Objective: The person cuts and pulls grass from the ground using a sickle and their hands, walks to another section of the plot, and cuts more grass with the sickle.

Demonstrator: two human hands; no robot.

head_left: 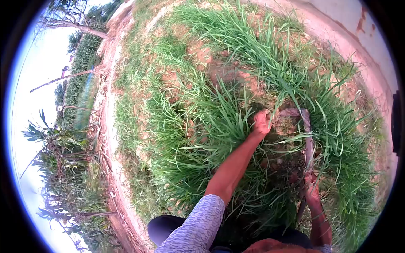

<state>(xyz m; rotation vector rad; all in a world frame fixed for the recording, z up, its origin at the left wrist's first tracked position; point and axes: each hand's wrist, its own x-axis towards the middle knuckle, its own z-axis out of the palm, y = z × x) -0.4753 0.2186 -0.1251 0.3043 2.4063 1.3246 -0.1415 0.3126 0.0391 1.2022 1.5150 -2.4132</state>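
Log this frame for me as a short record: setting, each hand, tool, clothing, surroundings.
Setting: outdoors, clumps of long green grass with patches of bare soil
Left hand: fingers curled, low among the blades; what it holds is unclear
Right hand: closed around the bent tool
Tool: bends sharply toward the left hand at its far end
Clothing: patterned sleeve on the left arm
Surroundings: leafy plants at picture left

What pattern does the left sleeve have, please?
Wavy lines on a pale sleeve, best in the head view.
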